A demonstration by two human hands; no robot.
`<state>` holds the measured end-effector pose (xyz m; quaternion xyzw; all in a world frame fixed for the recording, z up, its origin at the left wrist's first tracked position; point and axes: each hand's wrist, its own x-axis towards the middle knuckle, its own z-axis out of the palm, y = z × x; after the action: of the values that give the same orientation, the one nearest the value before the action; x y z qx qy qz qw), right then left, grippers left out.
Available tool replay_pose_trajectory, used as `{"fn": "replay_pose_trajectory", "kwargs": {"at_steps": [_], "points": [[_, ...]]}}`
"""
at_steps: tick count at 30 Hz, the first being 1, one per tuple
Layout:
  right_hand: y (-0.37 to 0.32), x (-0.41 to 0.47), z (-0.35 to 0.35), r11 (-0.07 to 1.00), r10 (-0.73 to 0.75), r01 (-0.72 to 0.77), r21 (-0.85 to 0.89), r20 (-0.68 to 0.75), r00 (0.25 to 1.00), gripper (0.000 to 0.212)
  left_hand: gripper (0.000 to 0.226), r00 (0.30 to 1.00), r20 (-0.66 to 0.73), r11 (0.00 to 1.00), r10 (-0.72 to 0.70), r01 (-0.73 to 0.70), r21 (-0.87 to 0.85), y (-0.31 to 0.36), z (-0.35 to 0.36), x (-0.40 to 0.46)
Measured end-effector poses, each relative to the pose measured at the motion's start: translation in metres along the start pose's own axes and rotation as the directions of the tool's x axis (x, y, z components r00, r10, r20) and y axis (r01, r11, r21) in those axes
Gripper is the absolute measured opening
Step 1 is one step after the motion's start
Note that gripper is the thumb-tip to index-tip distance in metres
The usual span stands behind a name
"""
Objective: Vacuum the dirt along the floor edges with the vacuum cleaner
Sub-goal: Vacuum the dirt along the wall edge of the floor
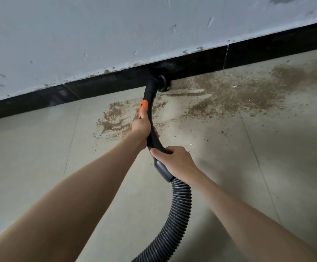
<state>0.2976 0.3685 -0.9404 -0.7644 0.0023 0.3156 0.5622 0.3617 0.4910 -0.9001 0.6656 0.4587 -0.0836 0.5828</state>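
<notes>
A black vacuum wand (150, 103) with an orange patch runs from my hands to the base of the wall. Its round nozzle (163, 83) presses against the black skirting (104, 82) where the floor meets the wall. My left hand (140, 126) grips the wand just below the orange patch. My right hand (174, 159) holds the wand's lower end above the grey cuff, where the ribbed black hose (178, 208) starts and curves down out of view. Brown dirt (229, 95) lies spread on the floor right of the nozzle, and a smaller patch of dirt (114, 118) sits left of the wand.
The beige tiled floor (40, 157) stretches toward me on both sides of my arms. A pale grey, scuffed wall (97, 35) rises above the skirting. The skirting runs diagonally from lower left to upper right.
</notes>
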Motion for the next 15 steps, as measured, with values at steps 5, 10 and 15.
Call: {"fn": "replay_pose_trajectory", "kwargs": {"at_steps": [5, 10, 15], "points": [[0.005, -0.004, -0.022, 1.000, 0.013, -0.013, -0.001, -0.077, 0.997, 0.052, 0.074, 0.999, 0.037, 0.997, 0.005, -0.007, 0.072, 0.007, 0.027, -0.009], [0.001, -0.007, -0.025, 0.999, 0.000, -0.004, -0.040, -0.096, 0.995, 0.051, 0.073, 0.998, 0.043, 0.998, -0.054, 0.055, -0.018, 0.005, 0.028, -0.007], [-0.019, -0.013, -0.006, 0.999, -0.024, 0.022, -0.024, -0.081, 0.996, 0.049, 0.079, 0.999, 0.049, 1.000, -0.015, 0.016, -0.017, 0.009, 0.000, 0.001]]}}
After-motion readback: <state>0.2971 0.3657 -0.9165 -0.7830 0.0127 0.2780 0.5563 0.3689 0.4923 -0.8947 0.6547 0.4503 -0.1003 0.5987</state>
